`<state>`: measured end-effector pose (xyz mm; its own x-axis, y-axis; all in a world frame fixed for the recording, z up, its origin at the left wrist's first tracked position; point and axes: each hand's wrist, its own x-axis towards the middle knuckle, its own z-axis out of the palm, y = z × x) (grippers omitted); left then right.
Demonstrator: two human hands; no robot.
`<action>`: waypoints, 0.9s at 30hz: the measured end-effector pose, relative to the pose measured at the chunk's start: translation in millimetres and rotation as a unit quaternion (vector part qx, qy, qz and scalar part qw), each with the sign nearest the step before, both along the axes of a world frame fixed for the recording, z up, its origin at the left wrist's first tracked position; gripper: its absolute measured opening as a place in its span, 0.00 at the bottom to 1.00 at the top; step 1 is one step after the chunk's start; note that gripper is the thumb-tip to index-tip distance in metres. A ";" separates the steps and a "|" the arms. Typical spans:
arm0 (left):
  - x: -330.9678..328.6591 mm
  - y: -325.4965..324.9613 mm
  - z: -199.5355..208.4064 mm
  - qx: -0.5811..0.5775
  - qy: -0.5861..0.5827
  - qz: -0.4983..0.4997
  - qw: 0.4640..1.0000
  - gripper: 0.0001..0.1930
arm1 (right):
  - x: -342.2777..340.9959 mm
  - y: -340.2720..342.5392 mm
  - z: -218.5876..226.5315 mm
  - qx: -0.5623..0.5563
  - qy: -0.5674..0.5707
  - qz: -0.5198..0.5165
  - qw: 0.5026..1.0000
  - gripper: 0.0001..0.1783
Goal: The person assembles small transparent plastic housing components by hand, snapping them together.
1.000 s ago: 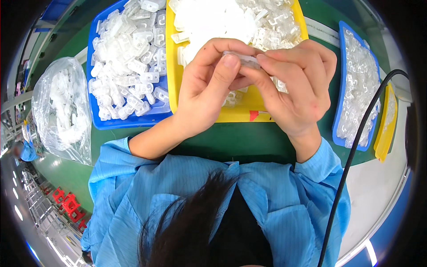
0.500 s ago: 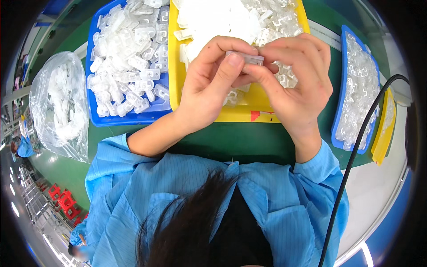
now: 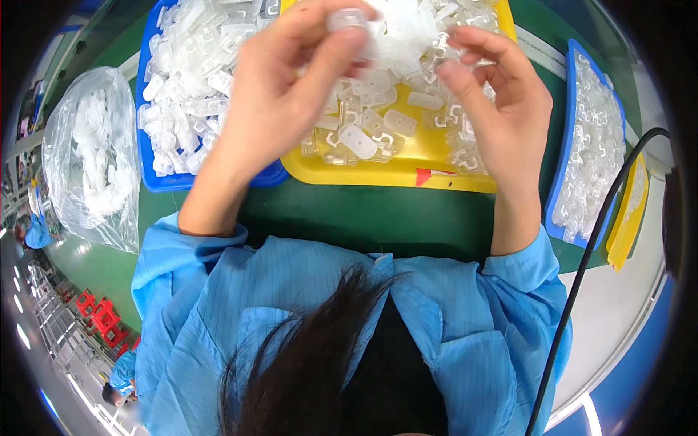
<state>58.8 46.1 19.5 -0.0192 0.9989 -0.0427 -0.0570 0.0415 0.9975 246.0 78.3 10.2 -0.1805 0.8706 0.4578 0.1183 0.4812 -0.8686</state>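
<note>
My left hand (image 3: 280,91) is raised over the gap between the blue tray (image 3: 161,182) and the yellow tray (image 3: 349,173). A small clear plastic piece (image 3: 347,19) sits pinched between its thumb and fingers, somewhat blurred. Over the right part of the yellow tray is my right hand (image 3: 505,98), its fingers bent and the thumb apart from the index finger. I see nothing held in it; clear parts lie just behind its fingertips. Loose translucent plastic pieces (image 3: 358,141) are scattered in the yellow tray. More translucent pieces (image 3: 193,109) heap up in the blue tray.
A clear plastic bag (image 3: 91,160) of white parts lies at the left. On the right stand another blue tray (image 3: 558,185) of clear parts and a narrow yellow tray (image 3: 618,251). A black cable (image 3: 582,254) curves down the right side. Red stools (image 3: 105,316) stand beyond the table.
Both hands were together on one clear plastic piece. They have separated: the left has moved up and left with a piece, the right slightly right with its fingers parted.
</note>
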 end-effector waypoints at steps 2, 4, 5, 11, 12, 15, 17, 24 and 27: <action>-39.8 -5.1 -16.8 0.220 0.377 0.045 0.898 0.12 | 16.4 0.1 -9.7 -0.083 -0.175 0.000 0.981 0.07; -66.9 -17.4 -10.0 0.217 0.537 0.113 0.807 0.11 | 18.7 -8.5 -13.1 -0.067 -0.237 0.012 0.969 0.06; -84.9 -21.6 -10.0 0.226 0.580 0.131 0.772 0.11 | 22.5 -12.3 -16.8 -0.059 -0.264 0.006 0.963 0.06; -115.8 -17.6 -7.5 0.320 0.666 0.248 0.626 0.15 | 34.8 -13.0 -10.1 -0.041 -0.319 -0.015 0.947 0.06; -101.6 -16.7 -5.4 0.340 0.628 0.199 0.671 0.15 | 32.4 -12.4 -7.3 -0.038 -0.326 0.000 0.945 0.06; -35.2 -18.0 -6.1 0.268 0.460 -0.043 0.845 0.11 | 21.9 -10.1 4.5 -0.052 -0.356 0.043 0.932 0.06; 2.2 -9.8 -19.1 0.272 0.505 -0.147 0.806 0.07 | 31.0 -8.9 5.1 -0.054 -0.358 0.052 0.931 0.06; 27.7 -9.7 -32.7 0.258 0.577 -0.138 0.763 0.11 | 83.0 -36.7 7.3 -0.148 -0.392 0.047 0.907 0.06; 28.7 -7.2 -40.6 0.292 0.570 -0.152 0.752 0.12 | 82.3 -38.1 -4.9 -0.099 -0.378 0.026 0.920 0.09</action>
<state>87.5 38.9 -21.1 0.5232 0.8061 0.2766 0.7734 -0.5854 0.2432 328.3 40.1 5.3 -0.4264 0.9044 0.0164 0.7060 0.3441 -0.6190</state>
